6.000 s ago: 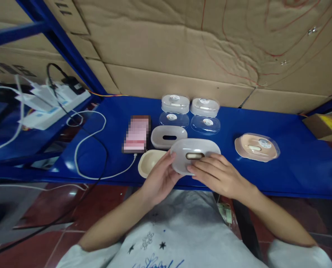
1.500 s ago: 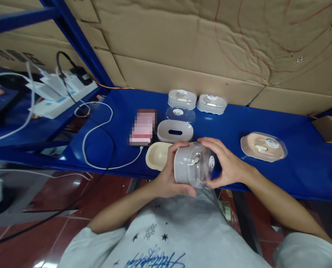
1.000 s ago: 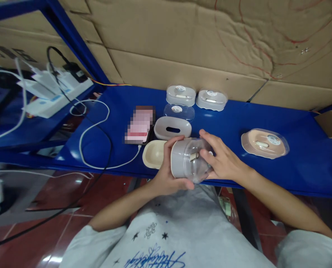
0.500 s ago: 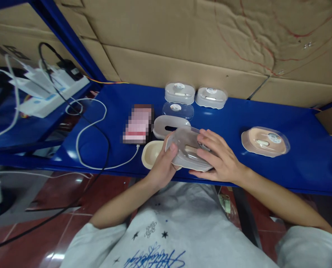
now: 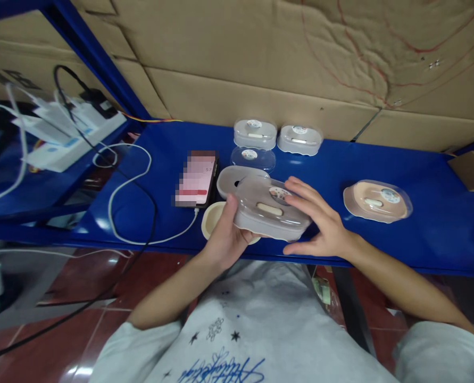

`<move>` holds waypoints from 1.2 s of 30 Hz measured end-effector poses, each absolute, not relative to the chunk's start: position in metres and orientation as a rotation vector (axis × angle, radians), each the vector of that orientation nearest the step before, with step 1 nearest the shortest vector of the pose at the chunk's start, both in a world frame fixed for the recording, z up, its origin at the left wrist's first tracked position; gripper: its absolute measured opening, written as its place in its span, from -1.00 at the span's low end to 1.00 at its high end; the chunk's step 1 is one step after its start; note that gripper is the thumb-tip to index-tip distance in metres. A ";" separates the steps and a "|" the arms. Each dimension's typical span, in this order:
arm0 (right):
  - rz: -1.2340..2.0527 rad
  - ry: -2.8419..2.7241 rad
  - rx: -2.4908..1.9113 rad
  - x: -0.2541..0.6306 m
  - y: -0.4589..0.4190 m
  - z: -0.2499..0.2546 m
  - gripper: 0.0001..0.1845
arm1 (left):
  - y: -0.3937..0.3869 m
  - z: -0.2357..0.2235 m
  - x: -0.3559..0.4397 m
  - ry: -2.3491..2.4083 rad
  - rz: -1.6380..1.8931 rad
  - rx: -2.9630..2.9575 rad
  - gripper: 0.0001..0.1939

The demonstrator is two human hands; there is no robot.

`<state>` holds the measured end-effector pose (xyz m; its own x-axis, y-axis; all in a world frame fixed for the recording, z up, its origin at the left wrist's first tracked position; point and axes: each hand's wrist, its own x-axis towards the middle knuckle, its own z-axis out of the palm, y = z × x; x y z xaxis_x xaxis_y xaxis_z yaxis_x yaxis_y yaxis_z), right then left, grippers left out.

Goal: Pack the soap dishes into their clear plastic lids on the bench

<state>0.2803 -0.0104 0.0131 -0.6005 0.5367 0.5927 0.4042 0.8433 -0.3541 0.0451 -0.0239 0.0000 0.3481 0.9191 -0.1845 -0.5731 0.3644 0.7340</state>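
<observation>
A grey oval box with a clear lid (image 5: 266, 213) is held level just above the front edge of the blue shelf (image 5: 380, 244). My left hand (image 5: 225, 238) grips its left end from below, thumb up on the rim. My right hand (image 5: 318, 223) rests on its right end, fingers spread over the lid and side. Under the box sit a cream oval tray (image 5: 210, 221) and a grey oval lid with a slot (image 5: 231, 182).
Behind are two closed grey boxes (image 5: 255, 133) (image 5: 299, 139) and a clear lid (image 5: 252, 158). A pink closed box (image 5: 376, 201) lies to the right. A phone (image 5: 197, 178) on a white cable (image 5: 125, 213) lies to the left. Cardboard lines the back.
The grey box, earlier held on its side with the clear lid pushed on, has been turned level with the lid facing up. Both hands stay on it.
</observation>
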 end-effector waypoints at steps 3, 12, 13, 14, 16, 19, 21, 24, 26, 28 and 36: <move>0.292 -2.270 -0.717 0.280 -0.010 0.014 0.03 | -0.023 0.004 0.043 0.638 1.099 0.630 -0.13; 0.340 -2.231 -0.663 0.280 -0.008 0.013 -0.10 | -0.022 0.000 0.046 0.678 1.144 0.626 -0.04; 0.339 -2.229 -0.653 0.280 -0.009 0.013 -0.11 | -0.022 0.000 0.046 0.681 1.153 0.624 -0.04; 0.338 -2.229 -0.642 0.280 -0.009 0.014 -0.12 | -0.021 -0.001 0.046 0.683 1.160 0.623 -0.05; 0.325 -2.236 -0.647 0.279 -0.010 0.014 -0.12 | -0.021 -0.001 0.046 0.689 1.160 0.623 -0.08; 0.198 -2.303 -0.741 0.280 -0.011 0.014 -0.03 | -0.023 -0.001 0.045 0.702 1.131 0.640 -0.10; 0.087 -2.364 -0.779 0.281 -0.011 0.013 0.03 | -0.024 0.000 0.045 0.712 1.127 0.669 -0.11; -0.017 -2.409 -0.730 0.285 -0.010 0.015 0.00 | -0.026 0.002 0.042 0.723 1.126 0.746 -0.20; -0.091 -2.391 -0.774 0.290 -0.009 0.018 -0.07 | -0.026 0.003 0.038 0.710 1.105 0.826 -0.28; -0.163 -2.358 -0.915 0.295 -0.007 0.022 -0.16 | -0.027 0.004 0.031 0.648 1.083 0.941 -0.30; -0.433 -2.321 -1.538 0.311 0.007 0.029 -0.36 | -0.044 0.023 -0.002 0.875 1.057 1.866 -0.41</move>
